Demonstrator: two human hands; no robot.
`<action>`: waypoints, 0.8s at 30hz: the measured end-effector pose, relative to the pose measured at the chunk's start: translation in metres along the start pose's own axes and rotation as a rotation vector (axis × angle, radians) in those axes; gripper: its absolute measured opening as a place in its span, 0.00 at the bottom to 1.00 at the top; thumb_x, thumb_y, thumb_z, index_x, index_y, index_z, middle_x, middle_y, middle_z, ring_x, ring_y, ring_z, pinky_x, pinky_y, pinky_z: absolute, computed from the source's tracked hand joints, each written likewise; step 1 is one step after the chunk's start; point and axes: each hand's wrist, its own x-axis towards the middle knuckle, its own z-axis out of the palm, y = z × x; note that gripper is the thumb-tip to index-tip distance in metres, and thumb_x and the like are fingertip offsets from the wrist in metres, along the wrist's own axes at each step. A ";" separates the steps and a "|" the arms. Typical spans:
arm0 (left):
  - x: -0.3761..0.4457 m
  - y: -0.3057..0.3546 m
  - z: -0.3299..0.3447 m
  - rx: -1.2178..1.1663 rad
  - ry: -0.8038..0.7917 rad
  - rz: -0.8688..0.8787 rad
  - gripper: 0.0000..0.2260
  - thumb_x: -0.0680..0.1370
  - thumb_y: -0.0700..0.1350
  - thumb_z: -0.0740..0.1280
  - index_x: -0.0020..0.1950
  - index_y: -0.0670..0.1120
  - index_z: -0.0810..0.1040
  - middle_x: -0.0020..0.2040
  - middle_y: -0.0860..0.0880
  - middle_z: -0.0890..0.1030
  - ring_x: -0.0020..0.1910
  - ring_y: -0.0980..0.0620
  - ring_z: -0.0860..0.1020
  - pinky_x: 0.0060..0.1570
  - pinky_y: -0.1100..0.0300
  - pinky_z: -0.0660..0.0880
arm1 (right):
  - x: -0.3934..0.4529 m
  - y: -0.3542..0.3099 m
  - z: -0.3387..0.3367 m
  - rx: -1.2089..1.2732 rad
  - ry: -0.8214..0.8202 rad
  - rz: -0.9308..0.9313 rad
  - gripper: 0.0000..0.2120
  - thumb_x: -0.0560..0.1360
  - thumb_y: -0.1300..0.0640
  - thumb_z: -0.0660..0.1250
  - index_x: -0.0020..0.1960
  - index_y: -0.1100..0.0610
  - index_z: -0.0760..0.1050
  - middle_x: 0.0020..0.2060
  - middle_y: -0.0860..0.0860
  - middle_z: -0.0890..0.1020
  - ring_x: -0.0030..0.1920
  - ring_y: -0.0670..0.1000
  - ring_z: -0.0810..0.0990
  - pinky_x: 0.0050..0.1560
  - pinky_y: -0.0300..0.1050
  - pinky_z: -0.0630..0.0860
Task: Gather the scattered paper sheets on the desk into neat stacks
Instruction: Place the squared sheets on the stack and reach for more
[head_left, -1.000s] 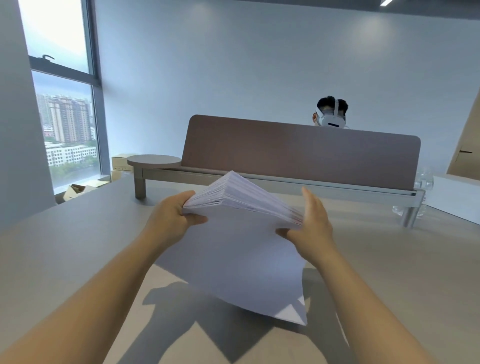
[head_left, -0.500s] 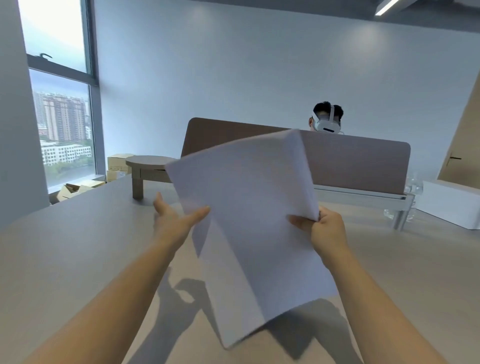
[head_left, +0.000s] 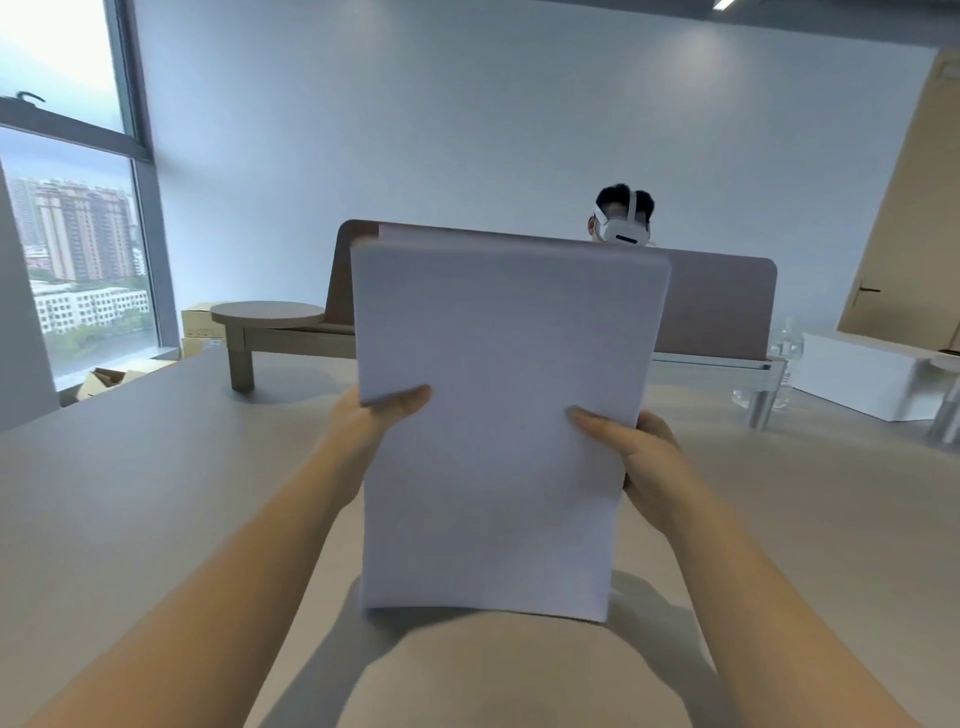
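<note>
With both thumbs laid flat across the front sheet, I have the fingers clamped on the paper stack (head_left: 498, 415) from either side: the left hand (head_left: 371, 421) pinches its left edge with the thumb on the face and the other fingers hidden behind the sheets, and the right hand (head_left: 641, 457) grips the right edge the same way, thumb on the front, knuckles curling round the back. The stack stands nearly upright in front of me, long side vertical, its top edge showing a squared-up thickness of many sheets. Its bottom edge is low over the desk (head_left: 156, 493); I cannot tell whether it touches the surface or hangs just above it, though a shadow lies on the desk right below it. My two bare forearms run up from the lower corners to the stack.

Beyond the paper, a brown divider panel (head_left: 717, 306) stands across the far edge of the desk, with a small round shelf (head_left: 267, 313) on a post at its left end. Above the panel shows the top of another person's head wearing a white headset (head_left: 622, 228). A clear plastic bottle (head_left: 787, 353) stands at the right end of the panel. To the left, a tall window (head_left: 78, 249) looks out on apartment blocks, with cardboard boxes (head_left: 200, 322) beneath it.
</note>
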 end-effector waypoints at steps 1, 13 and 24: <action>-0.001 -0.007 0.000 0.013 -0.014 -0.010 0.09 0.74 0.38 0.66 0.53 0.46 0.76 0.46 0.48 0.80 0.44 0.47 0.79 0.43 0.55 0.76 | -0.001 0.005 -0.002 0.011 0.009 0.004 0.04 0.71 0.64 0.69 0.42 0.56 0.78 0.35 0.48 0.83 0.34 0.48 0.82 0.37 0.42 0.78; 0.005 -0.029 0.010 0.077 0.013 0.105 0.07 0.76 0.34 0.63 0.49 0.46 0.75 0.44 0.50 0.78 0.41 0.53 0.78 0.33 0.69 0.78 | 0.005 0.023 -0.002 -0.041 0.118 -0.027 0.05 0.72 0.66 0.68 0.47 0.59 0.76 0.38 0.50 0.81 0.35 0.48 0.80 0.35 0.40 0.76; 0.074 -0.032 0.022 0.247 0.061 -0.093 0.05 0.75 0.38 0.67 0.40 0.45 0.75 0.35 0.50 0.76 0.34 0.53 0.74 0.33 0.61 0.70 | 0.079 0.030 -0.006 -0.292 0.229 -0.072 0.11 0.75 0.65 0.64 0.57 0.62 0.71 0.45 0.53 0.75 0.36 0.47 0.74 0.27 0.27 0.71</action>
